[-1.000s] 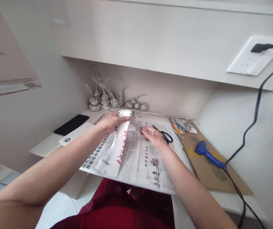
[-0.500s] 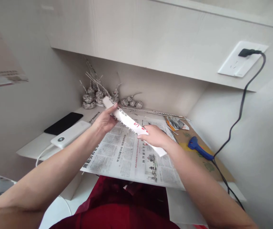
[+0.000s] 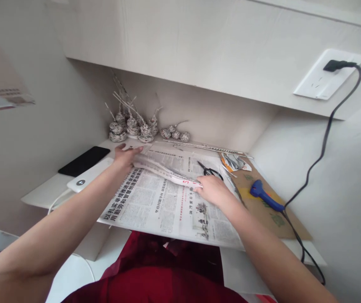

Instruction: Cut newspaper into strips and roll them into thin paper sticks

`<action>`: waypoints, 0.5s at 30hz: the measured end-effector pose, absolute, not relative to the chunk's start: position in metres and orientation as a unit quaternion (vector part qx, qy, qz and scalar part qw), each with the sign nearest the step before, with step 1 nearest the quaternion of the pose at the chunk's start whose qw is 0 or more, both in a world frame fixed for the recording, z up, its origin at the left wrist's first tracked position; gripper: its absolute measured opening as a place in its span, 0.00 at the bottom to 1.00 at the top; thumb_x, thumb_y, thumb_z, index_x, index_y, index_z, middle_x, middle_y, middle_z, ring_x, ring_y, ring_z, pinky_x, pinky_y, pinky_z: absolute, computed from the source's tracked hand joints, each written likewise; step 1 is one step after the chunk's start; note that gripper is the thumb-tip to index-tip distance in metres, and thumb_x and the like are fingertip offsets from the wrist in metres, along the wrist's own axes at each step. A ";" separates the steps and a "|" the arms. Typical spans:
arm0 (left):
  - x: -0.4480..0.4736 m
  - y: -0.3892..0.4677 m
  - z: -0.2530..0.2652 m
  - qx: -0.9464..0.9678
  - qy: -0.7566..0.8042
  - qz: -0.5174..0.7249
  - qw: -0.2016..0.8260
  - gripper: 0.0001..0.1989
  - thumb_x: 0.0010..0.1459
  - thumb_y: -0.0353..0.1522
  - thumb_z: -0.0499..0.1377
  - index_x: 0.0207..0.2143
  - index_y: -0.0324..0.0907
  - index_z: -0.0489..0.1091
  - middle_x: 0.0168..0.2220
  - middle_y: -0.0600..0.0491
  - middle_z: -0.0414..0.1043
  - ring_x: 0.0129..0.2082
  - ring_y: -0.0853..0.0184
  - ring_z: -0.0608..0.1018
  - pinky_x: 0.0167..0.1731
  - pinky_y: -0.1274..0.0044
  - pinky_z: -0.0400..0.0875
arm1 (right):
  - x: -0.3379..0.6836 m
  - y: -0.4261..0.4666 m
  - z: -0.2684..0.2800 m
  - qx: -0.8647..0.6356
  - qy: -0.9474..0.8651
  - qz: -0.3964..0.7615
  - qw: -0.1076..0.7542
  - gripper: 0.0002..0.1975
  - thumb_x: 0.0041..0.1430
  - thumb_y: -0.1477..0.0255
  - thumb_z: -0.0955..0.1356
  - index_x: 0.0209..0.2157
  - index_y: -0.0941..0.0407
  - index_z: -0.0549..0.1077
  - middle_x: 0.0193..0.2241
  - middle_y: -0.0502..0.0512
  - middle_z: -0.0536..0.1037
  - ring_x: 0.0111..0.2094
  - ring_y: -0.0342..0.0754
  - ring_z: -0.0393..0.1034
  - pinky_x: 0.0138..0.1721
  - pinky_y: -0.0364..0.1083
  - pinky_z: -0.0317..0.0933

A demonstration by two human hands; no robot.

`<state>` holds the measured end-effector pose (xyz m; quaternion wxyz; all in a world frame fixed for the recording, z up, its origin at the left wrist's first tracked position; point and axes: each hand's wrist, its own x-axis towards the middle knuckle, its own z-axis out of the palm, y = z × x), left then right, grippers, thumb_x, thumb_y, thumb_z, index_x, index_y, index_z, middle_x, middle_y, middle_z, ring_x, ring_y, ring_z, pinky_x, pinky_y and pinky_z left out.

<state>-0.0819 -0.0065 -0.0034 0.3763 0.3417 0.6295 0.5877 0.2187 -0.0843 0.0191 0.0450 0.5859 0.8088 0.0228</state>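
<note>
A narrow folded newspaper strip (image 3: pixel 175 177) stretches between my hands over the desk, its left part smeared by motion. My right hand (image 3: pixel 213 188) pinches its right end, by some red print. My left hand (image 3: pixel 127 156) is at the other end with thumb and fingers apart; the strip seems loose beside it. Beneath both lies a spread newspaper sheet (image 3: pixel 164 210) reaching the desk's front edge. Black-handled scissors (image 3: pixel 211 171) rest on the paper just beyond my right hand.
Several gourd shapes woven from paper (image 3: pixel 133 126) stand in the back left corner, with thin paper rods (image 3: pixel 212 148) along the back. A phone (image 3: pixel 84 160) and white power bank (image 3: pixel 87 179) lie left. A blue glue gun (image 3: pixel 266 197) and its cord lie on cardboard (image 3: pixel 281 221) at right.
The strip has come down toward the newspaper and now bends. My left hand has moved left and opened from its grip; my right hand has shifted slightly right. The scissors show more fully.
</note>
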 end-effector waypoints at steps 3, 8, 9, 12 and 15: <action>-0.085 -0.016 -0.003 0.460 0.667 0.545 0.215 0.48 0.48 0.41 0.67 0.64 0.37 0.45 0.62 0.38 0.56 0.59 0.51 0.63 0.54 0.64 0.63 | 0.223 -0.086 0.010 0.574 0.818 0.024 0.043 0.13 0.57 0.62 0.67 0.37 0.56 0.75 0.36 0.61 0.79 0.39 0.55 0.73 0.34 0.46 0.58; -0.049 -0.042 0.013 0.805 0.457 0.281 0.252 0.35 0.49 0.46 0.64 0.58 0.48 0.62 0.58 0.48 0.65 0.57 0.55 0.67 0.55 0.66 0.61 | 0.224 -0.092 0.005 0.572 0.819 0.032 0.029 0.11 0.58 0.64 0.66 0.38 0.55 0.74 0.34 0.59 0.79 0.36 0.54 0.74 0.32 0.45 0.56; -0.036 -0.047 0.013 0.846 0.406 0.231 0.256 0.41 0.47 0.46 0.66 0.61 0.48 0.57 0.59 0.47 0.63 0.57 0.55 0.67 0.55 0.66 0.61 | 0.223 -0.093 0.004 0.574 0.818 0.031 0.028 0.10 0.59 0.65 0.66 0.38 0.55 0.74 0.33 0.59 0.79 0.36 0.54 0.74 0.32 0.45 0.56; -0.003 -0.050 0.002 0.904 0.357 0.158 0.175 0.48 0.44 0.46 0.67 0.64 0.44 0.52 0.61 0.40 0.59 0.61 0.50 0.60 0.57 0.61 0.54 | 0.222 -0.095 0.003 0.575 0.818 0.029 0.023 0.10 0.59 0.65 0.66 0.38 0.55 0.73 0.33 0.58 0.79 0.36 0.53 0.74 0.32 0.45 0.55; 0.008 -0.038 -0.010 0.918 0.362 0.144 0.071 0.38 0.49 0.39 0.66 0.60 0.41 0.58 0.51 0.41 0.69 0.55 0.53 0.68 0.59 0.58 0.47 | 0.224 -0.096 0.004 0.577 0.816 0.016 0.019 0.09 0.59 0.65 0.66 0.38 0.55 0.73 0.33 0.57 0.79 0.35 0.52 0.73 0.31 0.44 0.54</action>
